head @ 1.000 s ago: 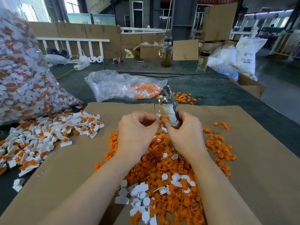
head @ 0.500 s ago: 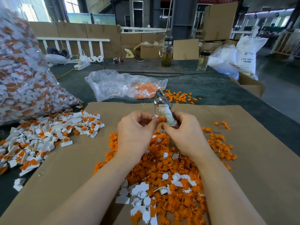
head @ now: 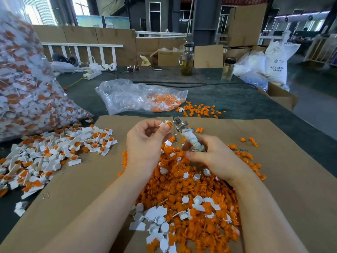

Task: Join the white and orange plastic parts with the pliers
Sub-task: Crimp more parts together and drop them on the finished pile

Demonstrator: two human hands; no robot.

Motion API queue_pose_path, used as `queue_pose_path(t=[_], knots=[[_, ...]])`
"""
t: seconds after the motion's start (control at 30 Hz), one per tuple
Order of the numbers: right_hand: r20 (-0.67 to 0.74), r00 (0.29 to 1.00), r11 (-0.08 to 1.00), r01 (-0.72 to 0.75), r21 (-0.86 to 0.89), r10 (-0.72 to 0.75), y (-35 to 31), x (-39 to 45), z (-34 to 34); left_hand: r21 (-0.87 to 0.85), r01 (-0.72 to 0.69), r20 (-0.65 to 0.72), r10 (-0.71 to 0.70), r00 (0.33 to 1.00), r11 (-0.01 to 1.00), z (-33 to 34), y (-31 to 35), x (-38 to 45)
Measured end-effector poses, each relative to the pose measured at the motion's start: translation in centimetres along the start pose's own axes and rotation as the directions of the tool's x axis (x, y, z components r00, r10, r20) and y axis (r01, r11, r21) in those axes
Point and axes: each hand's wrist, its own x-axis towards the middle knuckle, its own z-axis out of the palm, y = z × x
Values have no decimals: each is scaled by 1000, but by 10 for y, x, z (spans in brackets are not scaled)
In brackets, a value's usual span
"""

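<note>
My left hand (head: 145,143) pinches a small white-and-orange part (head: 166,123) between thumb and fingertips, lifted above the cardboard. My right hand (head: 213,157) grips the pliers (head: 187,133) by their cloth-wrapped handle; the metal jaws point up and left, a short gap away from the part. Below both hands lies a heap of loose orange parts (head: 182,187) with white parts (head: 156,220) mixed in near the front.
A pile of joined white-and-orange pieces (head: 54,152) lies on the left of the cardboard sheet (head: 282,179). A big clear bag of pieces (head: 23,84) stands far left. Behind are a flat plastic bag (head: 138,95), scattered orange parts (head: 198,109), bottles and boxes.
My hands have drawn apart: the left hand lifted the part up and left, away from the pliers, and the right hand lowered and tilted the pliers to the right.
</note>
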Motion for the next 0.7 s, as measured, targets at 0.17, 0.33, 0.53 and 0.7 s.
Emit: queue_pose_path(t=[0.17, 0.33, 0.53, 0.7], knots=[[51, 999, 1000, 12, -27, -11, -2, 0, 1, -6, -21, 31, 21, 999, 1000, 0, 1, -1], [58, 997, 997, 55, -48, -53, -2, 0, 3, -12, -24, 45, 25, 999, 1000, 0, 2, -1], [24, 997, 993, 72, -98, -70, -2, 3, 7, -58, 6, 47, -4, 999, 998, -1, 2, 1], [-3, 996, 987, 89, -131, -90, -1, 4, 10, -89, 37, 49, -33, 998, 995, -2, 1, 3]])
